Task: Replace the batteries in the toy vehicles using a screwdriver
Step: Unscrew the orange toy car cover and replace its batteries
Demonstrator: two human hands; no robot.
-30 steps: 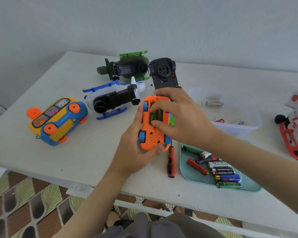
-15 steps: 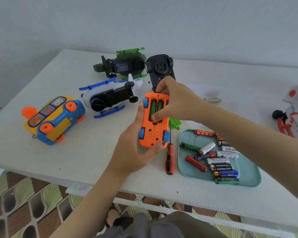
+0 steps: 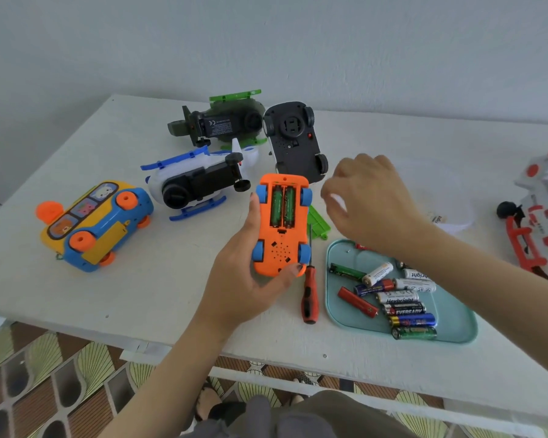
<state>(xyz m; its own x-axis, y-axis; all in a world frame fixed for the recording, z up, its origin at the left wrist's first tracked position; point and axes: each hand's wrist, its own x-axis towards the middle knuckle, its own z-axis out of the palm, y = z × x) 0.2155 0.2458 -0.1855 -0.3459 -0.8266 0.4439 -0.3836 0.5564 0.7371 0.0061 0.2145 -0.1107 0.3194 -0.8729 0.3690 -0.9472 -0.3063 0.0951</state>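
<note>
Head cam: L fingers (image 3: 253, 213) grip upturned orange car (image 3: 279, 252), long axis pointing away; R fingers (image 3: 339, 181) blurred, unclear.

Orange toy car (image 3: 280, 248): smooth plastic, slight sheen. Green batteries (image 3: 282, 207): glossy wrap. Screwdriver (image 3: 309, 298): metal shaft, plastic handle. Teal tray (image 3: 456, 324): smooth matt plastic. Table (image 3: 140, 295): matt white.

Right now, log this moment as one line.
left hand: holds orange car underside up | green batteries: two in car, uncovered | right hand: apart, blurred | screwdriver: on table
</note>
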